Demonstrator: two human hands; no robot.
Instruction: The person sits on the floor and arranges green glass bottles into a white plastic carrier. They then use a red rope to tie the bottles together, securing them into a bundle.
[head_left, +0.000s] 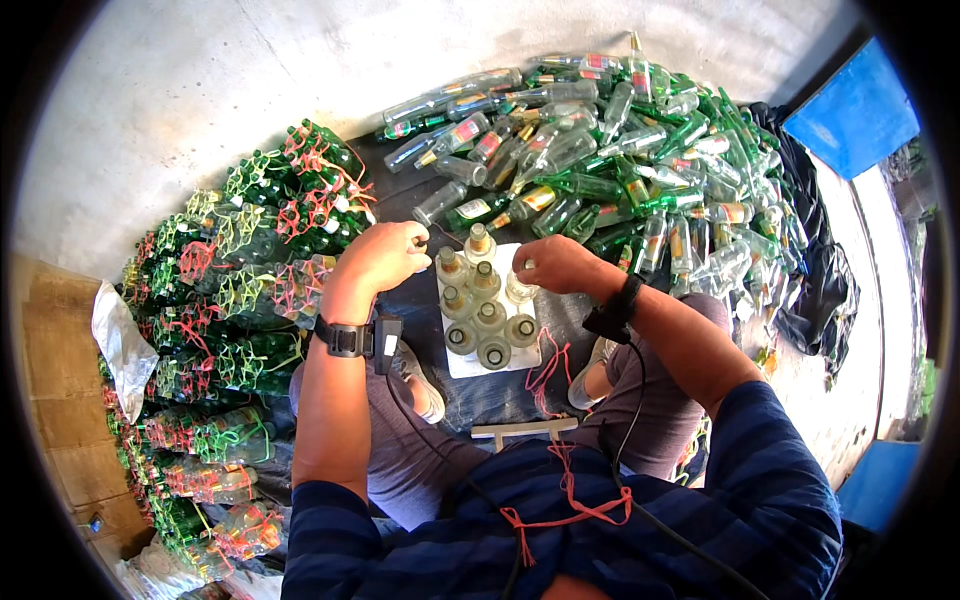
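Note:
Several clear glass bottles (486, 279) stand upright in a tight cluster on a white board (469, 366) between my feet. My right hand (562, 264) has its fingers around the neck of a clear glass bottle (520, 290) at the cluster's right side. Left of the cluster, my left hand (385, 256) hangs in the air with bent fingers, apart from the standing bottles. A dark spot shows between its fingertips; whether it is a gap or a small object is unclear. Loose pink twine (551, 367) lies beside the board's right edge.
A heap of loose green and clear bottles (592, 150) spreads ahead and right. Bottle bundles tied with coloured twine (247, 292) line the left, near cardboard (75, 390). Black plastic sheeting (821, 292) lies right, with a blue panel (855, 109) beyond. A low wooden frame (525, 429) is before me.

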